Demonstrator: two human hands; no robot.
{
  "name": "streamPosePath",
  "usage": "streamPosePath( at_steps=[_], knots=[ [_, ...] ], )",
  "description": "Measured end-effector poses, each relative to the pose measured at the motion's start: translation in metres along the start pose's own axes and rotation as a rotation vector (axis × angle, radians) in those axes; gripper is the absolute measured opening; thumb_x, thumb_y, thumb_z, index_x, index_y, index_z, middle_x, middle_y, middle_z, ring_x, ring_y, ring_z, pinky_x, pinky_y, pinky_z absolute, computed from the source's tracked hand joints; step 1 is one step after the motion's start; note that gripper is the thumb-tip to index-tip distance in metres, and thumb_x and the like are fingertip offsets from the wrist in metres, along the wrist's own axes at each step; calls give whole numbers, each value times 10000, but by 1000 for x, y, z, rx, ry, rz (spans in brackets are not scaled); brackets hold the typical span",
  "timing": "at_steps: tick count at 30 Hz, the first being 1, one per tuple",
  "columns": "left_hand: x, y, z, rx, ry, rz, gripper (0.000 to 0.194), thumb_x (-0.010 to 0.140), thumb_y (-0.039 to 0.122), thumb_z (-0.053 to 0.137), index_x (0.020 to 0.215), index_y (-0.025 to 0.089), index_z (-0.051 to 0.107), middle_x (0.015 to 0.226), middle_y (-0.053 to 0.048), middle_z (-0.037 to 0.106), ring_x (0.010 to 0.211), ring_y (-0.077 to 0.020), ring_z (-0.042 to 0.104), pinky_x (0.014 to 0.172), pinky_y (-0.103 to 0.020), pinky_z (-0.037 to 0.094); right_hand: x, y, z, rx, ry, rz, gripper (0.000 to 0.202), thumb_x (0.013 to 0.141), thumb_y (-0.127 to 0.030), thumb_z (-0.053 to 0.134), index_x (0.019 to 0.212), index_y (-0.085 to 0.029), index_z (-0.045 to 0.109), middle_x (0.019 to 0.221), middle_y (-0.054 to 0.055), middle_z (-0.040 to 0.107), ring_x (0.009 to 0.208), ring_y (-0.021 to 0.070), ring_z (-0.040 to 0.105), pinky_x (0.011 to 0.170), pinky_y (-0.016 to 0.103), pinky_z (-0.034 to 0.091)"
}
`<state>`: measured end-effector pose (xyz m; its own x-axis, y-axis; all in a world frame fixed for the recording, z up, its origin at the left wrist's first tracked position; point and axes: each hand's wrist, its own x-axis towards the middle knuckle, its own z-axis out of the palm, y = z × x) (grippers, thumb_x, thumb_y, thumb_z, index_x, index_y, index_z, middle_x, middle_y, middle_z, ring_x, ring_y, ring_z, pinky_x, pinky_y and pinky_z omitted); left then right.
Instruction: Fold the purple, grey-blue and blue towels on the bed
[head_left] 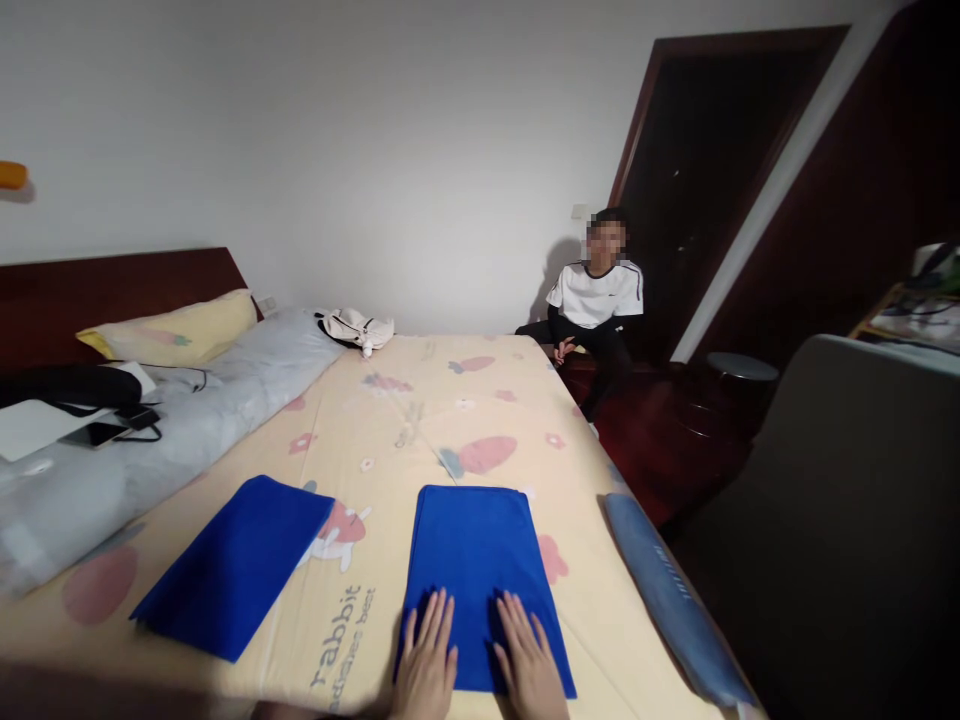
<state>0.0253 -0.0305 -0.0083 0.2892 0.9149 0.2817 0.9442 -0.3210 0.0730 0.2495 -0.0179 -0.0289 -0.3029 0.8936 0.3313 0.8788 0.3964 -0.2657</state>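
Observation:
A folded blue cloth (pixel 476 560) lies flat on the patterned bed sheet, straight ahead of me. My left hand (pixel 427 660) rests on its lower left part, palm down with the fingers spread. On the lower right part of the same cloth lies my right hand (pixel 529 655), also flat with its fingers apart. Neither hand grips anything. A second folded blue cloth (pixel 236 565) lies at an angle on the sheet to the left, apart from both hands.
A long blue-grey object (pixel 671 600) lies along the bed's right edge. Grey bedding (pixel 202 420), a yellow pillow (pixel 180 330), a phone (pixel 97 434) and a white bag (pixel 356 328) are at the left and back. A person (pixel 596 295) sits beyond the bed. A grey chair (pixel 840 520) stands right.

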Motion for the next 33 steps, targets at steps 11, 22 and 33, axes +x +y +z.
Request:
streamPosePath(
  at_steps=[11, 22, 33],
  knots=[
    [7, -32, 4, -24, -91, -68, 567, 990, 396, 274, 1504, 347, 40, 1581, 15, 284, 1421, -200, 337, 1133, -444, 308, 10, 33, 7, -4, -75, 86, 590, 954, -535, 350, 1494, -354, 194, 1558, 18, 310, 1414, 259, 339, 1126, 502, 339],
    [35, -7, 5, 2, -2, 28, 601, 970, 225, 276, 1517, 277, 35, 1575, -5, 288, 1430, -183, 318, 1133, -408, 314, 42, 4, 13, 33, -113, -75, 573, 983, -471, 308, 1505, -329, 118, 1557, 8, 288, 1422, 219, 321, 1138, 453, 347],
    [54, -48, 16, -19, -119, -99, 533, 999, 413, 237, 1501, 351, 68, 1572, -1, 309, 1415, -209, 351, 1125, -483, 314, 59, 82, 14, -37, -84, 150, 589, 945, -584, 329, 1461, -301, 320, 1534, 45, 355, 1416, 253, 332, 1137, 517, 317]
  ],
)
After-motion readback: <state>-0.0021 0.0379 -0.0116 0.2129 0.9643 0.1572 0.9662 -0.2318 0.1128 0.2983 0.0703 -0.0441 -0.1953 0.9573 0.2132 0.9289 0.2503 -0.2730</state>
